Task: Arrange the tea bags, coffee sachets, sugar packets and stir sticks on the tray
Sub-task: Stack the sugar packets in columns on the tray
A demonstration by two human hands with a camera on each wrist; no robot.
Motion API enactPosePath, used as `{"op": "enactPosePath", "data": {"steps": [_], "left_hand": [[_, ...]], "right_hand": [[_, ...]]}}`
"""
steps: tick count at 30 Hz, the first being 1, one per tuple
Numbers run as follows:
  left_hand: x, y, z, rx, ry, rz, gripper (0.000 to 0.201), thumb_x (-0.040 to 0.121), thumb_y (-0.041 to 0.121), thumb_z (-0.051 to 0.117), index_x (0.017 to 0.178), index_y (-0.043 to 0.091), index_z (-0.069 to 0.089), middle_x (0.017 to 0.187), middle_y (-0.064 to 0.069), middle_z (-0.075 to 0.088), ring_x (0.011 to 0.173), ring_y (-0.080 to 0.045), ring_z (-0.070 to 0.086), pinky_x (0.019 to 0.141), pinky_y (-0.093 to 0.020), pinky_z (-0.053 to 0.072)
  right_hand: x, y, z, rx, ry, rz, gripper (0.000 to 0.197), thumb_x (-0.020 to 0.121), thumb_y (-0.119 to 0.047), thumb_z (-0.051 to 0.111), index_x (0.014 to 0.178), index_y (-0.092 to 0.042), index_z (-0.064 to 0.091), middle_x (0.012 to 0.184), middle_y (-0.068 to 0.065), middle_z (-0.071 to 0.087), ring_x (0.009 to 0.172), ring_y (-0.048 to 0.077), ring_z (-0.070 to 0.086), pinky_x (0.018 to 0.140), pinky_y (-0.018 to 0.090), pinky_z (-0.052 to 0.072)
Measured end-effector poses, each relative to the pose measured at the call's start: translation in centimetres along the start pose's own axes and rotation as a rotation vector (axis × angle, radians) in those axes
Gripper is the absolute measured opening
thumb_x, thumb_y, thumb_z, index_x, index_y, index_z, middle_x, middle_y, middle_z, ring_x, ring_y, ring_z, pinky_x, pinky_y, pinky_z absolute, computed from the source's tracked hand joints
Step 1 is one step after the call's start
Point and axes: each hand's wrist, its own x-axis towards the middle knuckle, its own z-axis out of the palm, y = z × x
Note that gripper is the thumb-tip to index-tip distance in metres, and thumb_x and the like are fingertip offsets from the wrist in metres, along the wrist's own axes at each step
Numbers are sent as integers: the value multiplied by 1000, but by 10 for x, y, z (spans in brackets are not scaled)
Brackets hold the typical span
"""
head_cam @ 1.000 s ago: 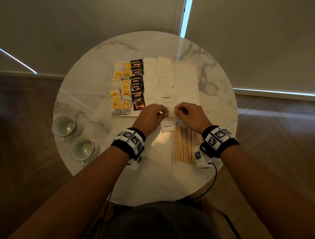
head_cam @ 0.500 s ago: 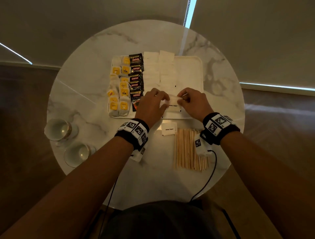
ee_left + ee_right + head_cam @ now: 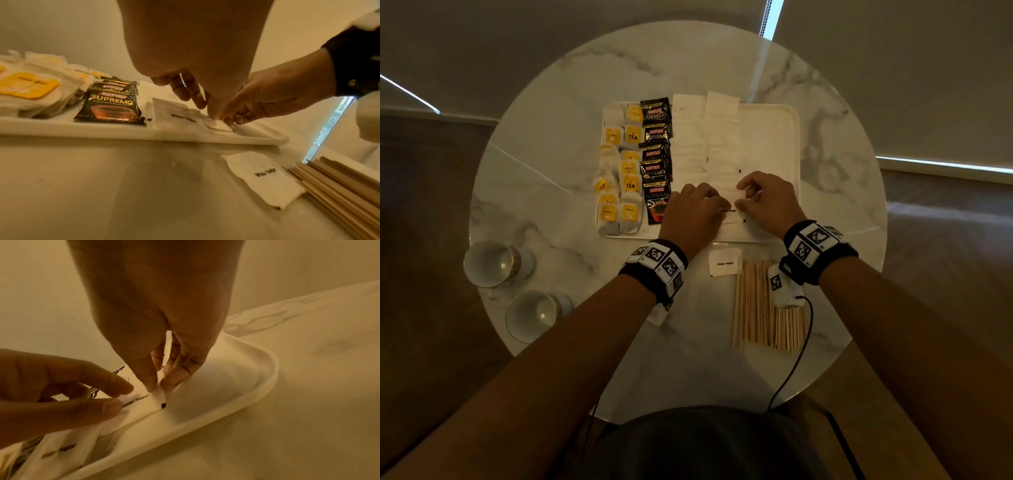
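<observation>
I am pinching 1 white sugar packet (image 3: 144, 400) with both my left hand (image 3: 693, 216) and right hand (image 3: 768, 202), at the tray's (image 3: 787, 144) near edge. I am thinking it should go down flat, overlapping its row evenly, before either grip is released.

hotel-like room: marble table (image 3: 825, 144), teacups (image 3: 489, 263), drawn blinds (image 3: 893, 68).

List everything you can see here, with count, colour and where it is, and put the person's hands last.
tray: one, white, middle of the table
tea bags: many, white with yellow tags, tray's left
coffee sachets: five showing, black, beside the tea bags
sugar packets: many, white, two rows mid-tray
loose sugar packet: one, white, on the table before the tray
stir sticks: a bundle, tan, on the table
cups: two, white, table's left edge
table: one, round, white marble
left hand: pinching a tray sugar packet
right hand: pinching the same packet
</observation>
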Motion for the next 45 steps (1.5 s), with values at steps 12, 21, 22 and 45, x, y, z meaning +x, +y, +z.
{"op": "enactPosePath", "data": {"steps": [12,21,22,45], "left_hand": [[-84,1,18,-61,-112,68,34,85,47,65,113,27,63,117,5,61,98,-18,58,83,-38,44],[-89,9,20,-74,-152,-111,57,79,46,71,129,25,55,124,1,55,115,-21,49,94,-39,36],[-88,9,20,-70,-174,-131,60,78,48,72,130,25,53,123,1,54,115,-22,48,94,-39,35],[-46,7,-15,-228,23,-95,21,95,41,53,109,28,60,92,7,70,83,-15,63,84,-41,47]], "right_hand": [[-26,4,-6,6,70,-60,16,90,-24,63,104,-16,66,98,-1,62,88,10,53,81,21,42],[-70,-2,-6,87,51,-71,11,91,-20,62,99,-17,68,97,-5,64,87,8,58,82,20,47],[-74,-2,-6,86,47,-68,10,91,-20,61,99,-17,68,97,-5,65,87,8,58,82,20,47],[-82,-4,-5,100,-27,-89,11,93,-22,61,101,-20,68,87,-7,67,80,5,60,71,8,42]]}}
